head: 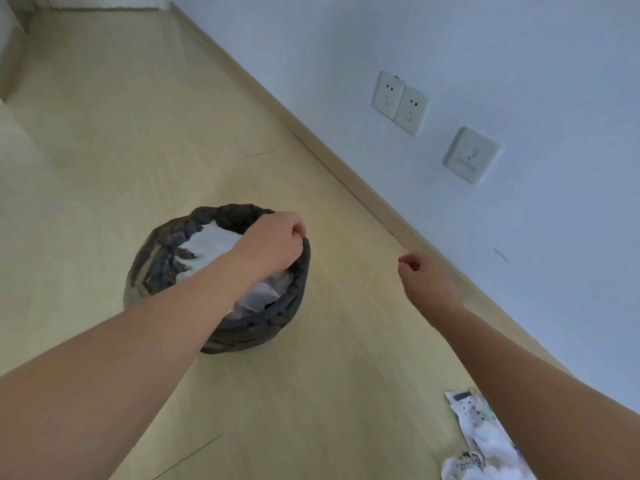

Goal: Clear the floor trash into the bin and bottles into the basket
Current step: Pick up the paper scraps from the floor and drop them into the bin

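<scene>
Trash [221, 247] is already lying in the bin [173, 258], white paper and clear wrapping showing inside the black liner. The left hand [273, 244] is hovering over the bin's far rim with its fingers curled under; whether they are pinching the liner edge or simply closed on nothing is impossible to tell from this angle. The right hand [420, 275] is hanging above the bare floor [104, 133], between the bin and the skirting board, loosely curled and holding nothing.

Printed wrappers [478, 438] are lying on the floor at the lower right, partly hidden under the right forearm, well apart from the bin. No bottle or basket is showing in view.

Judging by this, the drop into the bin is finishing and the wrappers are probably next. Doing it well means letting the left hand come clear of the rim without dragging the liner inward, then reaching back with the right hand, which is nearer the wrappers. Thin, crinkly packets are likely to slide on a smooth floor, so pinching an edge and gathering both pieces together should be saving a second trip.
</scene>
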A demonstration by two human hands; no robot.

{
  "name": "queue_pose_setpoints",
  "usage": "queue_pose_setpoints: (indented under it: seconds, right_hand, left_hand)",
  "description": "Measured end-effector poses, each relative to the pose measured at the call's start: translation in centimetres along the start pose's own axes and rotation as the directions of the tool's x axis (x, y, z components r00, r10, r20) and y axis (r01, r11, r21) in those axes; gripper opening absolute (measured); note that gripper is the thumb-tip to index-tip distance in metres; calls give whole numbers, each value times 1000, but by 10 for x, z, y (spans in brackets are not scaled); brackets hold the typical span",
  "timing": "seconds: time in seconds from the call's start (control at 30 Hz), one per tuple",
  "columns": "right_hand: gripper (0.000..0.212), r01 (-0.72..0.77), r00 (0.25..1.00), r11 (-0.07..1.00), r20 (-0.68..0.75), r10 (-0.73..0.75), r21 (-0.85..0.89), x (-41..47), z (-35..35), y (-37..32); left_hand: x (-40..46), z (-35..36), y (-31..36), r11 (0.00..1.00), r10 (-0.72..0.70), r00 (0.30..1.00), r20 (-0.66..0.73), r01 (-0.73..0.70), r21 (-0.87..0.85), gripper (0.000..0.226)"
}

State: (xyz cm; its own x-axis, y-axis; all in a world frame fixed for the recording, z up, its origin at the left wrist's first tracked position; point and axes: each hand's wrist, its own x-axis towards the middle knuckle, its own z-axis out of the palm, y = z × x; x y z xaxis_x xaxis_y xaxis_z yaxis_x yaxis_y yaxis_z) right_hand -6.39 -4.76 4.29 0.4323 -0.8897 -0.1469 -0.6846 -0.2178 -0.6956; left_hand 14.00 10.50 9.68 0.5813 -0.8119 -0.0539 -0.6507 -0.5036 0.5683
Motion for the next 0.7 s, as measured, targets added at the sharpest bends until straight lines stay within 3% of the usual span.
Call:
queue_pose_setpoints:
  seconds: [0.13,0.23,0.33,0.47,0.7]
  right_hand:
    - [33,-282,948,957,-130,289,68,4,-40,108]
    - [40,-435,876,898,-201,439,68,3,-51,187]
    - [40,-528,816,848,-248,522,48,14,-43,239]
    - [45,-550,788,834,-352,506,-33,48,-29,276]
    - [29,-479,771,864,-545,329,-156,65,13,318]
  left_hand:
    - [2,86,59,993,115,963,244,-116,-10,27]
    - [0,166,93,983,134,869,476,-176,45,38]
    - [-2,225,117,967,132,781,610,-238,96,44]
    - [17,274,137,948,125,745,656,-284,142,49]
    - [67,357,151,924,194,841,504,-329,194,47]
